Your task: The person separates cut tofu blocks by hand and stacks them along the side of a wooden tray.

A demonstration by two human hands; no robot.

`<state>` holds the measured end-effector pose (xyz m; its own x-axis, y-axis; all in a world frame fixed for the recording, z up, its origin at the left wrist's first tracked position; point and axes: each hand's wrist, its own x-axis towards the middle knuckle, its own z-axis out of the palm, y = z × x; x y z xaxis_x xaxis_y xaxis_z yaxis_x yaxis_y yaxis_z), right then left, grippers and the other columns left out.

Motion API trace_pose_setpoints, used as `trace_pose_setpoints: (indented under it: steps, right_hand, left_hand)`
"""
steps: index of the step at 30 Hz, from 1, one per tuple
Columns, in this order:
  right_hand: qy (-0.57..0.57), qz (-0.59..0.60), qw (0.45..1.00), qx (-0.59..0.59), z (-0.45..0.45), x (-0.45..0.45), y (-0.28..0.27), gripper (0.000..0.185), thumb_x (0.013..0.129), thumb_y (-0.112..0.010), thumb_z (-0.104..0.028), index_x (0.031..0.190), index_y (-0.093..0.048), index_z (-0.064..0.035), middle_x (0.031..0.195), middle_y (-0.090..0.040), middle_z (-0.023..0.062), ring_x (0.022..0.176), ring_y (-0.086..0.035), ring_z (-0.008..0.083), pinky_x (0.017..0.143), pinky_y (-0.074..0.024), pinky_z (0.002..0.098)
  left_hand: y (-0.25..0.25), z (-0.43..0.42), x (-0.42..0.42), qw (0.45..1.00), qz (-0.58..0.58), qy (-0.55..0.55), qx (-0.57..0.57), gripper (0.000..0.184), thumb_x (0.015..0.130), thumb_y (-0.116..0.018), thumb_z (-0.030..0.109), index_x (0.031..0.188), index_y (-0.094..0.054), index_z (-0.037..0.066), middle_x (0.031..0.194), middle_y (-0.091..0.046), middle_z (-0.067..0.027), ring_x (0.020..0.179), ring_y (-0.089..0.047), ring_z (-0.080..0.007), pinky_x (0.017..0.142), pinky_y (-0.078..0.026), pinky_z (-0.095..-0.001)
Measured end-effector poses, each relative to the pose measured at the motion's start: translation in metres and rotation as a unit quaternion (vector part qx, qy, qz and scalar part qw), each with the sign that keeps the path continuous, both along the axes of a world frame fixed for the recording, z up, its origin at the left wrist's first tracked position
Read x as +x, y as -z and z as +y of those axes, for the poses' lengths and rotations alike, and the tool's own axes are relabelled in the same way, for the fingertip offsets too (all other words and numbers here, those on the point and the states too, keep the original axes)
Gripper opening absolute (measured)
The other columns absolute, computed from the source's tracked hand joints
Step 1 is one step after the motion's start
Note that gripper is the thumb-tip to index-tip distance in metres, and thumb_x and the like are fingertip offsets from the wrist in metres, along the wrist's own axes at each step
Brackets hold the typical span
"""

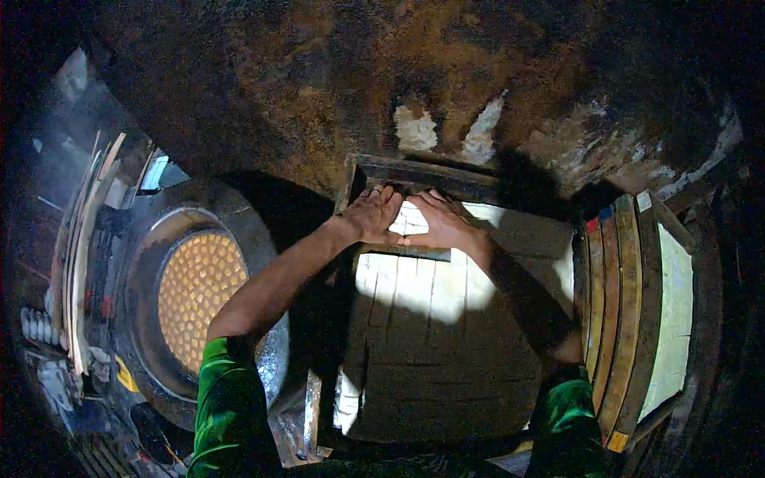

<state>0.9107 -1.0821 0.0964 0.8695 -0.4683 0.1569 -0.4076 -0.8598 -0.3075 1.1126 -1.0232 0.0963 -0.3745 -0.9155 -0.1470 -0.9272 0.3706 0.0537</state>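
Pale piece between hands: white, lit, low between the left hand (368, 217) and right hand (450, 227), at the far end of the tray (470, 177). Neither hand clearly nearer; thumbs meet or nearly meet on its near side, fingers pointing away from the body.
Grip: both palms down, fingers extended, neither fist clenched. Whether they grasp the piece or only rest on it, cannot tell.
White slab (430, 291): fills much of the wooden tray, nearer the body than the hands. Long axis seems to run near to far. Lines along it in the lit part, crosswise ones in the shaded part.
Dark strip (426, 253): crosswise, just near side of the thumbs; gap or shadow, unclear.
Round pan (137, 307): left of the tray, beyond the left forearm. Holds many small golden pieces (201, 279), closely spread.
Wooden frames (617, 295): side by side, right of the tray; white sheet (672, 311) at their outer side, within a dark border.
Wood strips (84, 247): bundled, far left, past the pan.
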Motion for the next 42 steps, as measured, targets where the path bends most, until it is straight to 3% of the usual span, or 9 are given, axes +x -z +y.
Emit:
trace_pose_setpoints:
  steps: [2, 5, 12, 17, 19, 23, 28, 36, 42]
  right_hand:
    - [-0.005, -0.012, 1.000, -0.005, -0.003, 0.002, 0.009, 0.080, 0.070, -0.074, -0.050, 0.126, -0.046, 0.0001, 0.122, -0.052, 0.0169, 0.117, -0.047, 0.0347, 0.097, -0.0404, 0.0429]
    - [0.004, -0.026, 1.000, 0.001, -0.006, -0.004, 0.012, 0.076, 0.070, -0.075, -0.048, 0.125, -0.048, -0.0014, 0.120, -0.052, 0.0172, 0.115, -0.048, 0.0349, 0.096, -0.0410, 0.0425]
    - [0.020, 0.031, 0.999, 0.028, 0.003, -0.001, 0.002, 0.084, 0.071, -0.073, -0.047, 0.133, -0.039, -0.0017, 0.127, -0.048, 0.0195, 0.120, -0.044, 0.0353, 0.098, -0.0381, 0.0463]
    - [0.034, 0.095, 0.993, 0.058, 0.005, 0.007, -0.016, 0.099, 0.067, -0.072, -0.051, 0.139, -0.030, 0.0017, 0.135, -0.042, 0.0214, 0.128, -0.035, 0.0367, 0.106, -0.0295, 0.0481]
    - [0.040, 0.086, 0.993, 0.066, 0.007, 0.017, -0.016, 0.100, 0.066, -0.073, -0.050, 0.139, -0.030, 0.0027, 0.135, -0.042, 0.0216, 0.127, -0.036, 0.0371, 0.107, -0.0278, 0.0473]
    - [0.024, 0.040, 0.998, 0.035, -0.001, 0.037, 0.018, 0.093, 0.066, -0.076, -0.045, 0.135, -0.035, 0.0006, 0.131, -0.045, 0.0218, 0.126, -0.038, 0.0370, 0.105, -0.0311, 0.0450]
    - [0.036, -0.060, 0.985, 0.160, 0.002, 0.029, 0.014, 0.078, 0.067, -0.077, -0.039, 0.129, -0.044, -0.0038, 0.122, -0.052, 0.0218, 0.117, -0.048, 0.0362, 0.099, -0.0385, 0.0429]
    - [0.034, 0.012, 0.996, 0.078, 0.003, 0.035, 0.021, 0.081, 0.069, -0.076, -0.042, 0.128, -0.043, 0.0024, 0.125, -0.050, 0.0218, 0.120, -0.044, 0.0371, 0.099, -0.0381, 0.0429]
    - [-0.007, -0.009, 1.000, 0.025, 0.004, 0.030, 0.012, 0.078, 0.068, -0.076, -0.041, 0.126, -0.045, 0.0006, 0.119, -0.053, 0.0217, 0.117, -0.047, 0.0376, 0.098, -0.0399, 0.0428]
  left_hand:
    - [0.012, -0.003, 0.006, 0.999, 0.019, 0.047, -0.002, 0.085, 0.081, -0.056, 0.060, 0.124, -0.038, -0.011, 0.131, -0.041, -0.0303, 0.123, -0.040, -0.0477, 0.105, -0.032, -0.0539]
    - [0.018, 0.002, 0.007, 0.997, 0.013, 0.030, -0.069, 0.068, 0.078, -0.066, 0.048, 0.114, -0.041, -0.004, 0.112, -0.046, -0.0216, 0.112, -0.047, -0.0384, 0.093, -0.041, -0.0483]
    - [-0.005, 0.002, 0.005, 0.999, 0.050, 0.015, 0.014, 0.084, 0.075, -0.067, 0.053, 0.127, -0.036, -0.005, 0.114, -0.045, -0.0233, 0.115, -0.044, -0.0389, 0.095, -0.038, -0.0487]
    - [-0.044, 0.008, 0.023, 0.993, -0.114, -0.026, 0.026, 0.116, 0.065, -0.067, 0.068, 0.146, -0.018, 0.001, 0.146, -0.032, -0.0191, 0.136, -0.028, -0.0377, 0.112, -0.015, -0.0510]
    - [-0.052, 0.004, 0.022, 0.982, -0.168, -0.035, 0.079, 0.112, 0.068, -0.061, 0.072, 0.145, -0.023, 0.001, 0.152, -0.026, -0.0167, 0.141, -0.021, -0.0340, 0.114, -0.010, -0.0504]
    - [-0.040, 0.005, 0.028, 0.981, -0.165, 0.000, 0.098, 0.102, 0.074, -0.054, 0.071, 0.143, -0.029, 0.000, 0.143, -0.038, -0.0188, 0.135, -0.032, -0.0330, 0.113, -0.014, -0.0514]
    - [-0.032, 0.005, 0.030, 0.982, -0.163, -0.004, 0.098, 0.089, 0.080, -0.051, 0.062, 0.139, -0.034, -0.002, 0.123, -0.058, -0.0191, 0.115, -0.055, -0.0300, 0.111, -0.020, -0.0521]
    - [-0.009, 0.005, 0.035, 0.992, -0.108, 0.041, 0.051, 0.079, 0.084, -0.053, 0.052, 0.139, -0.033, -0.002, 0.115, -0.061, -0.0198, 0.110, -0.058, -0.0301, 0.106, -0.027, -0.0545]
    - [0.003, 0.006, 0.037, 0.999, -0.016, 0.047, 0.007, 0.081, 0.082, -0.048, 0.066, 0.127, -0.044, -0.001, 0.105, -0.061, -0.0221, 0.098, -0.060, -0.0334, 0.103, -0.025, -0.0586]
